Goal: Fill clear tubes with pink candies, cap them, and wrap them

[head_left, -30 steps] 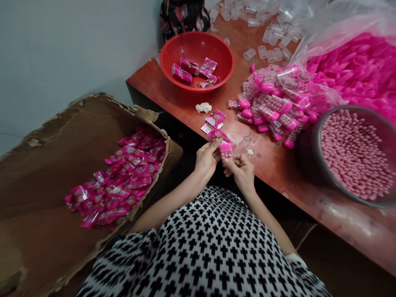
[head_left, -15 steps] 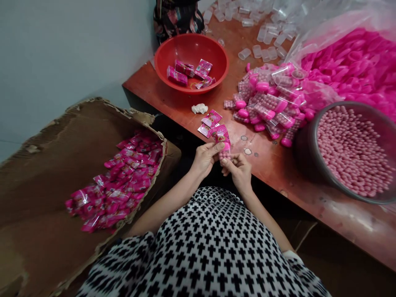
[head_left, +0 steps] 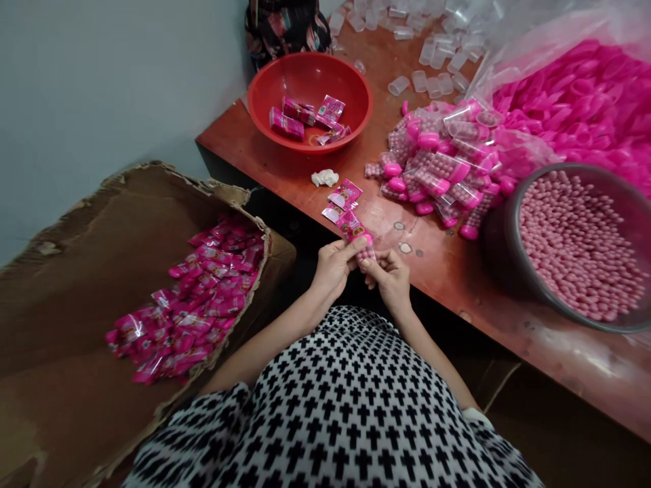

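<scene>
Between both hands, at the table's front edge, is a small clear tube of pink beads (head_left: 365, 253) with a pink cap, and a pink printed packet (head_left: 350, 224) lies at its capped end. My left hand (head_left: 333, 267) pinches the capped end and packet from the left, thumb on top. My right hand (head_left: 390, 278) grips the bead end with its fingers curled. Just beyond the hands, loose printed packets (head_left: 345, 194) lie on the table, near a crumpled white lump (head_left: 325, 177).
A red bowl (head_left: 310, 143) holds folded packet stacks. Right of it are a pile of filled tubes (head_left: 432, 169), clear empty tubes (head_left: 440, 54), pink caps in plastic (head_left: 590, 102) and a dark bucket (head_left: 501, 251) of beads. A cardboard box (head_left: 76, 285) at left holds wrapped packets.
The packet at the tube has tilted to the left, and the tube is also angled more that way. Both hands keep their hold. The whole view has shifted slightly.
</scene>
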